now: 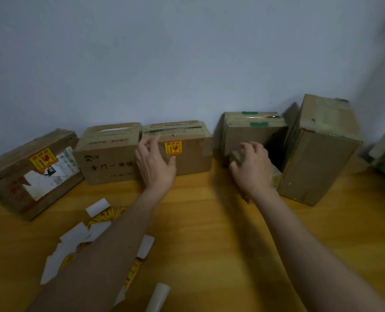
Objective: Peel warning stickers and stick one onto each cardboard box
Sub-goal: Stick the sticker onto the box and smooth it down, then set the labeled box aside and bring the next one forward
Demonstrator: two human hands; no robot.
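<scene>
Head view, left hand (155, 163) open with loose fingers by the stickered middle box (187, 147), right hand (252, 167) gripping a small box (274, 176), sticker papers (74, 239) on the wooden surface (209, 233)

— Left of the left hand (155, 162)?
— Two cardboard boxes (107, 154), side by side along the wall (187, 52); farthest-left box (31, 172) carrying a sticker (43, 159).
— Behind that hand?
— Third box (187, 149), with a sticker (173, 147) just right of the fingers.
— Around the right hand (253, 168)?
— Small box (274, 174) under it, another box (252, 129) behind, tall box (317, 154) just right.
— Nearer than the left hand?
— Backing papers (96, 207) and sticker strips (131, 272) on the table (209, 221), beneath the forearm.
</scene>
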